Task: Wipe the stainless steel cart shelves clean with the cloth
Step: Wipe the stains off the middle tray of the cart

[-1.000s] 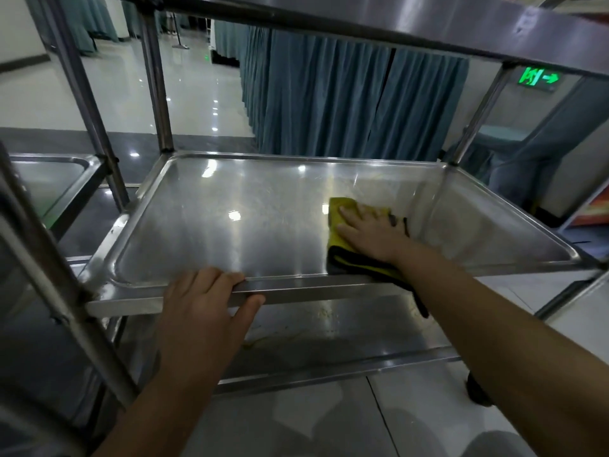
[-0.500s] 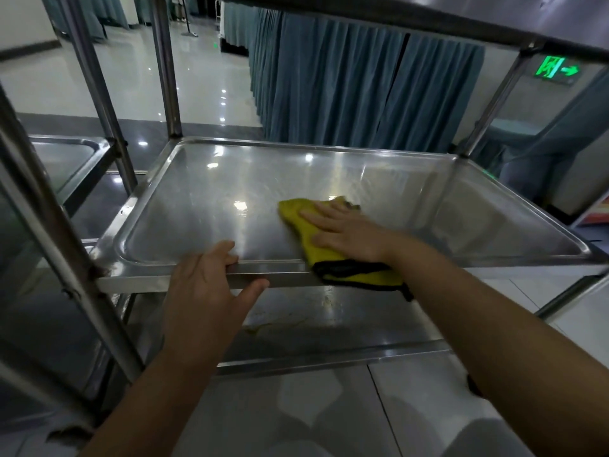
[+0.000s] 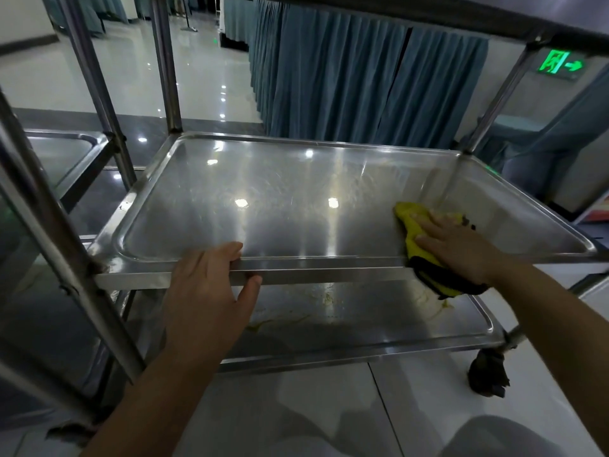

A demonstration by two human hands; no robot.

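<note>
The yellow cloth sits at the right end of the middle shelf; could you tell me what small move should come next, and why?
Probably sweep the cloth leftward across the middle shelf. The right hand presses it flat near the right front corner, hazy streaks show across the centre, and the left hand holds the front rim steady.

Glossy tiled floor [image 3: 108,70], teal curtains [image 3: 346,80], green exit sign [image 3: 558,62], reflected ceiling lights.

Teal curtains [image 3: 362,87] hung along the far side, a green exit sign [image 3: 558,62] glowed at right, and the glossy floor [image 3: 204,70] reflected lights.
</note>
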